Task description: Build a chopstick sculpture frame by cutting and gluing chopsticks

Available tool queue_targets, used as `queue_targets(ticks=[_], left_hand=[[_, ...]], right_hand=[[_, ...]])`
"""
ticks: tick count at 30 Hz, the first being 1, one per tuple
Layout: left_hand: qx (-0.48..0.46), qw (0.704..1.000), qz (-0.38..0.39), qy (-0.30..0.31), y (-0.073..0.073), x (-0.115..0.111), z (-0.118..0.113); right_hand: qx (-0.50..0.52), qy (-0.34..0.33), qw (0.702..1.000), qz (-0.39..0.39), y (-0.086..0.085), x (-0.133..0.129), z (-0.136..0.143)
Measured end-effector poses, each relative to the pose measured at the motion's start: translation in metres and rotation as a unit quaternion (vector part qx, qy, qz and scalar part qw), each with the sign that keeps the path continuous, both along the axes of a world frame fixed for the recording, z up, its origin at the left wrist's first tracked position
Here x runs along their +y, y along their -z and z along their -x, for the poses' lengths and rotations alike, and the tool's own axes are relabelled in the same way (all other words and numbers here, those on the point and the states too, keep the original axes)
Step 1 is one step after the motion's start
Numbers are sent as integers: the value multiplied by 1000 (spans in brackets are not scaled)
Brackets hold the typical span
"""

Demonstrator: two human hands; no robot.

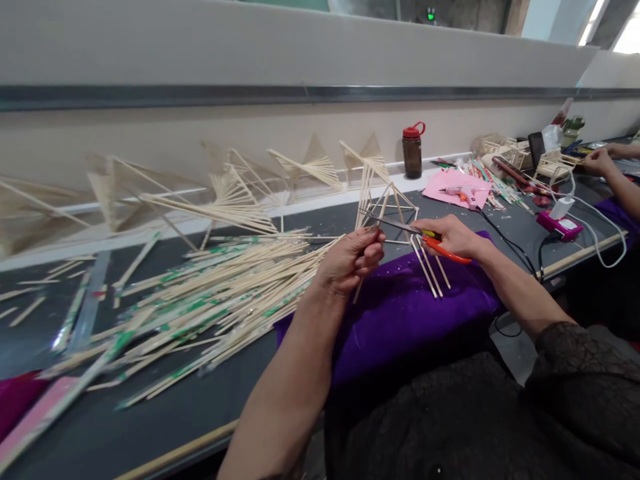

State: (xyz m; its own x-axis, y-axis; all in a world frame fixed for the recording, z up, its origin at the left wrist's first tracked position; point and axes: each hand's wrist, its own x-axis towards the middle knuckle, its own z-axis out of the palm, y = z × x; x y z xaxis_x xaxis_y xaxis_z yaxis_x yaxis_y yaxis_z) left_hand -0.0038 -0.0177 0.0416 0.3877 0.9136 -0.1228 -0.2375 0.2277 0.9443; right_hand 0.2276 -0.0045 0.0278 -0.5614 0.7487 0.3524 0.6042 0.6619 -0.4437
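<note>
My right hand (453,240) grips a pair of scissors (395,225) with orange-red handles; their blades point left, to just above the fingertips of my left hand (350,260). Those left fingers are pinched together around a thin wooden stick (357,291), whose lower end shows below the hand; the rest is mostly hidden. Right behind both hands stands an open frame of glued sticks (400,207). Several loose stick ends (431,275) lie beneath the scissors on a purple cloth (400,320) at the table's front edge.
A large pile of wooden sticks (215,293), some in green-printed wrappers, covers the left side. Twisted stick models (310,170) line the wall. Farther right are a brown bottle (413,157), a pink glue gun (460,195), a purple power block (560,227) with cables, and another person's hand (600,162).
</note>
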Motion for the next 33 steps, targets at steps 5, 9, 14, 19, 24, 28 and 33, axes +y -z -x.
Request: queue_targets(ticks=[5, 9, 14, 19, 24, 28, 33], left_hand=[[102, 972, -131, -166, 8, 0, -8], [249, 878, -285, -291, 12, -1, -12], [357, 794, -381, -310, 16, -1, -10], [391, 758, -422, -307, 20, -2, -12], [402, 750, -423, -311, 19, -4, -14], [340, 810, -375, -296, 13, -6, -13], [177, 933, -229, -214, 5, -7, -12]], right_hand=[[-24, 40, 999, -8, 4, 2, 4], [-22, 50, 998, -18, 10, 5, 7], [-8, 29, 1000, -10, 16, 6, 8], [2, 20, 1000, -21, 16, 6, 7], [2, 22, 1000, -12, 15, 4, 8], [1, 21, 1000, -9, 14, 5, 7], [-3, 19, 1000, -3, 9, 4, 5]])
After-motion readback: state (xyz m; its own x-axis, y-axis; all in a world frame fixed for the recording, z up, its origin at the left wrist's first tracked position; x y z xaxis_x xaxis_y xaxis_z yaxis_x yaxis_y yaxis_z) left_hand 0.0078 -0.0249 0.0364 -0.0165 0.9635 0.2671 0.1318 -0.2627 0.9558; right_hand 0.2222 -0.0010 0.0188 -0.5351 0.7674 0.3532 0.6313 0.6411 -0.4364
